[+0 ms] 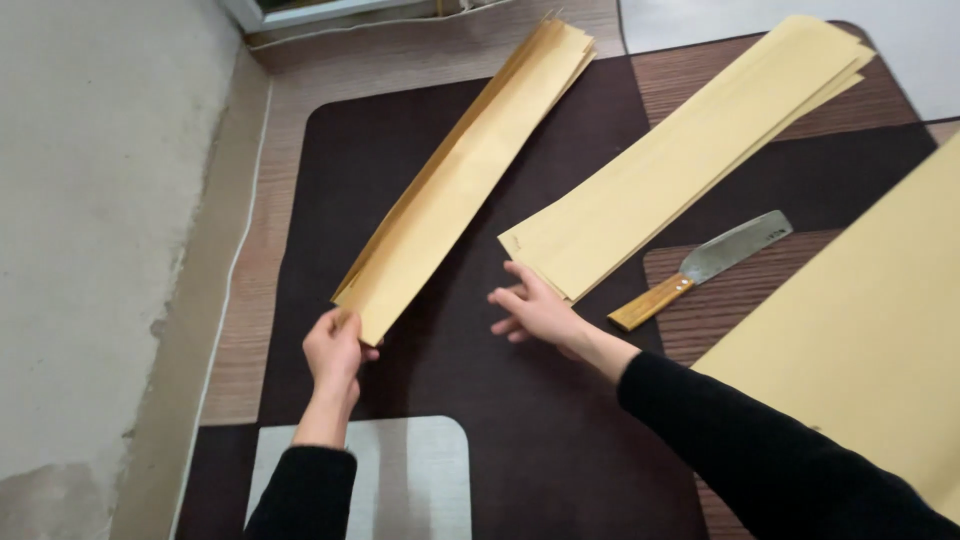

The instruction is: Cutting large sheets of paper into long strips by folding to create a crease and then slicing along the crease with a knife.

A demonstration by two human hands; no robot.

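1. Paper strips, folded into one long yellow bundle, run from the near left up toward one o'clock across the dark brown mat.
2. Left hand grips the bundle's near end, fingers curled round its corner.
3. Right hand lies open, fingers spread, fingertips just beside the near corner of a second flat stack of yellow sheets at two o'clock from the bundle.
4. At three o'clock from the right hand lies a cleaver with a wooden handle, blade pointing to the upper right.
5. At the right edge a large yellow sheet covers the mat.
6. At nine o'clock runs a pale concrete floor.
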